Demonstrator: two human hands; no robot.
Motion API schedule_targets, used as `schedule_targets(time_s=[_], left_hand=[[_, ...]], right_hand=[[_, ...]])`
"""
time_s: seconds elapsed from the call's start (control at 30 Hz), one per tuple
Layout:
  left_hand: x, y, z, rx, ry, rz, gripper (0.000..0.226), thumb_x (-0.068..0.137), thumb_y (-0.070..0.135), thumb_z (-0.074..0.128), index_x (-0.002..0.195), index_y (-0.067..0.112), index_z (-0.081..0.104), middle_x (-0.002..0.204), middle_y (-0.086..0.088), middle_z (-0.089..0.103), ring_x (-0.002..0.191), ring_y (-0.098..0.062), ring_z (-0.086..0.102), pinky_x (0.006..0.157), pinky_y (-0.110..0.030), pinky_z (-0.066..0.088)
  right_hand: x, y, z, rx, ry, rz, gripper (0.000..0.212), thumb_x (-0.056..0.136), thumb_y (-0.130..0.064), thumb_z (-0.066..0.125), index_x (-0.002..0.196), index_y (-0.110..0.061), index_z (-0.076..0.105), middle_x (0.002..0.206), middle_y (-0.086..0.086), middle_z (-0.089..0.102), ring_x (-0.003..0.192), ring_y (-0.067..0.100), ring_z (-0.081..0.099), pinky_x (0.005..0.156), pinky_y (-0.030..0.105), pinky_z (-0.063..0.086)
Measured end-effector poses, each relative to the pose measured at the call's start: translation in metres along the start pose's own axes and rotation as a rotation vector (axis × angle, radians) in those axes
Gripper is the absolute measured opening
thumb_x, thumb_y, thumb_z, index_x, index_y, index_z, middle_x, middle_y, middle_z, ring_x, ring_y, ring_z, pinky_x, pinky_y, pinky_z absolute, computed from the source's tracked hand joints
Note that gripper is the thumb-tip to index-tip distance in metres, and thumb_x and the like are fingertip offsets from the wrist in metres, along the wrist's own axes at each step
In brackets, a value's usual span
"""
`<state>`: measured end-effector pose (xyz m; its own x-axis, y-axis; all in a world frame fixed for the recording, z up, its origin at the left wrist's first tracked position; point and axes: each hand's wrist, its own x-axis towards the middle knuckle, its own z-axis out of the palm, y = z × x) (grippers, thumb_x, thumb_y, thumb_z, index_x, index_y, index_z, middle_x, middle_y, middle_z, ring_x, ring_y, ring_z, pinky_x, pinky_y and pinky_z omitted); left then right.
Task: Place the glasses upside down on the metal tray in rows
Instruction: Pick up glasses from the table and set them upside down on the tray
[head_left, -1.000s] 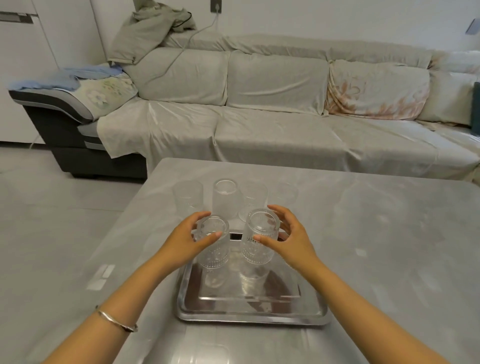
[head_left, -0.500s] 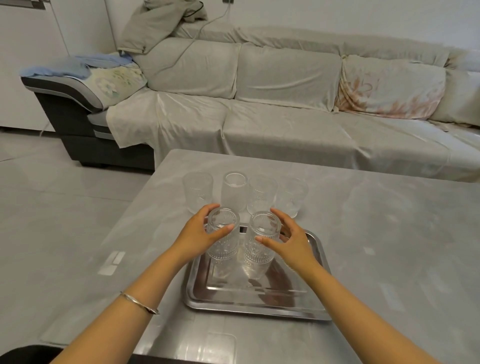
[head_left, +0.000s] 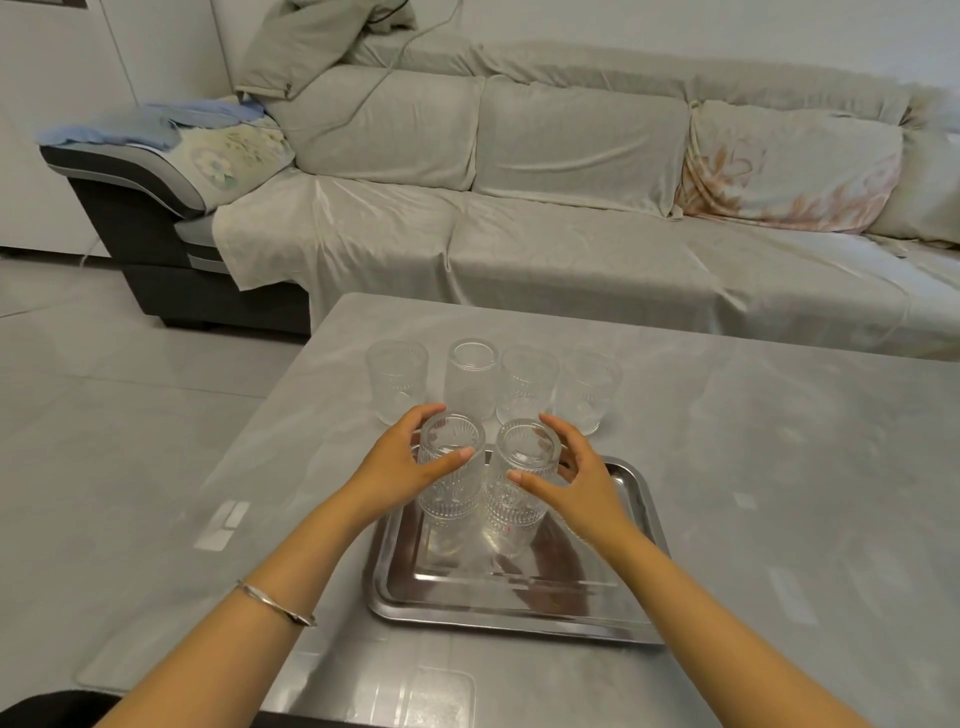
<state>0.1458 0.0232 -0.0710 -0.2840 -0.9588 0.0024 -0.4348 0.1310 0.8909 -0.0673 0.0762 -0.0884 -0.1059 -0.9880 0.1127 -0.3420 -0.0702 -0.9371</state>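
Note:
Two clear ribbed glasses are held over the far half of the metal tray. My left hand wraps the left glass; my right hand wraps the right glass. Both glasses are bottom-up, and whether their rims touch the tray floor I cannot tell. Beyond the tray, several more clear glasses stand in a row on the table: one at the left, a taller one, another and one at the right.
The grey table carries the tray near its front left. A long covered sofa runs behind the table. Tiled floor lies to the left. A bracelet circles my left wrist.
My view has shifted, so the table and tray sit lower and to the right in frame. Both hands keep their hold on the two glasses over the tray with little relative movement.

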Motion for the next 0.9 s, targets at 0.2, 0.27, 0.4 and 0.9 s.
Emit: schedule_targets(time_s=[0.2,0.27,0.4,0.9], left_hand=[[0.016,0.023,-0.013,0.068,-0.053,0.068,0.076,0.072,0.051,0.068,0.137,0.027,0.037,0.141,0.008,0.044,0.122,-0.011,0.044,0.100,-0.032,0.040],[0.029,0.035,-0.013,0.063,-0.046,0.105,0.070,0.075,0.046,0.068,0.136,0.026,0.039,0.140,0.007,0.045,0.121,-0.012,0.044,0.098,-0.029,0.039],[0.061,0.059,-0.007,0.076,-0.069,0.155,0.068,0.076,0.047,0.066,0.135,0.025,0.041,0.139,0.005,0.047,0.120,-0.014,0.048,0.100,-0.032,0.042],[0.172,0.086,0.087,0.362,-0.304,0.256,0.077,0.074,0.055,0.066,0.139,0.024,0.037,0.143,0.006,0.044,0.120,-0.010,0.049,0.091,-0.023,0.037]], right_hand=[[0.012,-0.010,-0.030,0.027,-0.019,0.000,0.080,0.061,-0.050,0.072,0.132,-0.033,0.041,0.138,-0.010,0.046,0.124,0.013,0.048,0.096,0.025,0.046],[0.021,-0.014,-0.049,0.034,0.036,-0.017,0.071,0.065,-0.051,0.068,0.129,-0.032,0.044,0.135,-0.010,0.049,0.122,0.012,0.051,0.085,0.012,0.048],[0.043,-0.012,-0.086,0.040,0.126,-0.008,0.076,0.067,-0.050,0.065,0.135,-0.024,0.042,0.138,-0.008,0.047,0.122,0.011,0.050,0.086,0.015,0.043],[0.105,0.060,-0.111,0.113,0.038,0.097,0.063,0.067,-0.046,0.071,0.126,-0.032,0.054,0.124,-0.014,0.062,0.115,0.003,0.059,0.082,0.011,0.050]])
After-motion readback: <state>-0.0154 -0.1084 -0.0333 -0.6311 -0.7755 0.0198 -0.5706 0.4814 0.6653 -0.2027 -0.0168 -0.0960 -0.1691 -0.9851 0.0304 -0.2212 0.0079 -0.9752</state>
